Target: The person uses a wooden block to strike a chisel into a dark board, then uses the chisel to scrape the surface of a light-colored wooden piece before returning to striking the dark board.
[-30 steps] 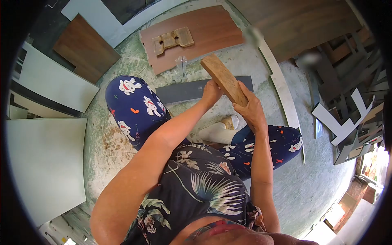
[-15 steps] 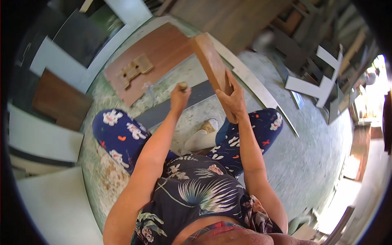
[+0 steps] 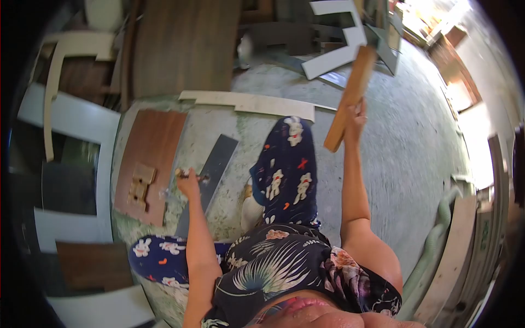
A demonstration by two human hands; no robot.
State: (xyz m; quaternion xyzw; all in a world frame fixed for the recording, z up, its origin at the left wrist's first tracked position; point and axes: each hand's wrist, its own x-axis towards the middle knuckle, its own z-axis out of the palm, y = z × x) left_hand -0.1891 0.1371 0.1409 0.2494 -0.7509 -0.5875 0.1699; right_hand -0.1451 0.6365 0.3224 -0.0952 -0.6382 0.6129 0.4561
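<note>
My right hand (image 3: 355, 119) is closed on a thick wooden block (image 3: 350, 98), long and orange-brown, held out to the right with its far end raised. In my left hand (image 3: 190, 185) is a small slim tool (image 3: 179, 173) with a rounded tan end; a dark part pokes out on the other side of the fist, and I cannot tell its kind. Below that hand lies a dark grey board (image 3: 219, 156) on the floor. To the left, a notched wooden piece (image 3: 141, 186) rests on a reddish-brown board (image 3: 156, 131).
A pale notched strip (image 3: 246, 103) lies on the floor (image 3: 394, 142) ahead of my knee. White and dark panel offcuts (image 3: 333, 54) are piled beyond it. More boards (image 3: 93, 265) lean at the left, and planks (image 3: 448, 246) with a pale green hose (image 3: 432, 240) line the right.
My view has turned to the right. My right hand has swung the wooden block to the right, away from my left hand, and the block's tilt is reversed. My left hand still grips the tool.
</note>
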